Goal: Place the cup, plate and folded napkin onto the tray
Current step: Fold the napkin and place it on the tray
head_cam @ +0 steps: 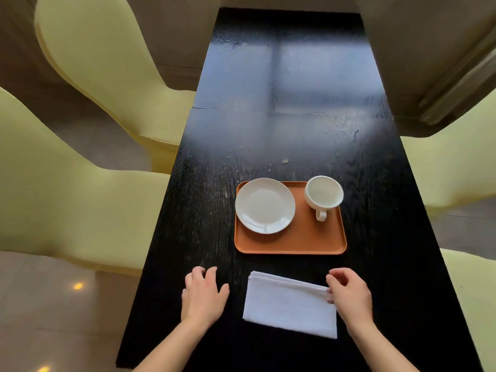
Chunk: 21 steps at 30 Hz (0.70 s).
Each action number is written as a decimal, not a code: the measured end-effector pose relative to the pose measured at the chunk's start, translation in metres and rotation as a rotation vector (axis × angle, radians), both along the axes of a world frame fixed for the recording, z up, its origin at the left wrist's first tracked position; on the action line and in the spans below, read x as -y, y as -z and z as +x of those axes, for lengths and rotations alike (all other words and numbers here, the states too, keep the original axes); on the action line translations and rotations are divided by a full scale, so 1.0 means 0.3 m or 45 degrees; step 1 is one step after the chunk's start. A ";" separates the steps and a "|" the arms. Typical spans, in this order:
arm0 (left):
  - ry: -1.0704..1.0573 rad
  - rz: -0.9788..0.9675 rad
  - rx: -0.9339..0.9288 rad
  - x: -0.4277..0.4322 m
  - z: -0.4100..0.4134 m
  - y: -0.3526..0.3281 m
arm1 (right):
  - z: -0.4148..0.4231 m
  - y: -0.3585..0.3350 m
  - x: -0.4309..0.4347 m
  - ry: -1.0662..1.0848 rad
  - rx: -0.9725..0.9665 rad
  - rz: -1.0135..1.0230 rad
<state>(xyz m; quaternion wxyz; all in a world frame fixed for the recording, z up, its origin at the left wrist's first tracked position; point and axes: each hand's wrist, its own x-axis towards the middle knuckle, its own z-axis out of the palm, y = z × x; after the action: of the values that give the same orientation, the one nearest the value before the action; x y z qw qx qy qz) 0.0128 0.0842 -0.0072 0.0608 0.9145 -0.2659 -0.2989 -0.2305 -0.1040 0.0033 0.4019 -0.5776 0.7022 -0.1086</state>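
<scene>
Between the hands, the napkin [291, 304] lies unlifted; right hand [349, 294] pinches its edge, left hand [204, 296] relaxed. Lift flat, keeping folds, onto the tray [308, 237].

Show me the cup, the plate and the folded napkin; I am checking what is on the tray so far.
cup [324, 195]: head view, inside of the bowl.
plate [265, 205]: head view, centre of the dish.
folded napkin [288, 304]: head view, middle of the top layer, on the table.

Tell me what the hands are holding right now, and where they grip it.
The right hand pinches the folded white napkin at its far right corner; the napkin lies flat on the black table. The left hand holds nothing, resting open beside it.
</scene>
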 end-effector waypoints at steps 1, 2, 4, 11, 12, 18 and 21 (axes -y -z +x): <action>0.017 -0.019 -0.009 0.006 -0.025 -0.003 | -0.034 0.003 -0.018 -0.040 -0.090 -0.034; 0.034 -0.026 -0.034 0.014 -0.047 -0.005 | -0.064 0.007 -0.033 -0.081 -0.164 -0.054; 0.050 -0.028 -0.129 0.030 -0.087 -0.002 | -0.103 0.016 -0.061 -0.171 -0.242 -0.017; -0.138 -0.025 -0.404 0.110 -0.173 -0.016 | -0.077 0.036 -0.109 -0.375 -0.318 0.130; -0.151 -0.017 -0.412 0.120 -0.184 -0.021 | -0.076 0.034 -0.107 -0.355 -0.312 0.136; -0.359 -0.028 -0.519 0.141 -0.200 -0.009 | -0.042 0.010 -0.089 -0.278 -0.214 0.110; -0.426 -0.072 -0.491 0.143 -0.204 -0.002 | -0.043 0.013 -0.074 -0.264 -0.183 0.128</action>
<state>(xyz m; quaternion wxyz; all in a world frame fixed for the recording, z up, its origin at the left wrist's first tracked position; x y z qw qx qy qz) -0.0483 0.0414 -0.0066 0.1846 0.8697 -0.1026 -0.4461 -0.2434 -0.0817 -0.0006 0.3881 -0.6325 0.6703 0.0108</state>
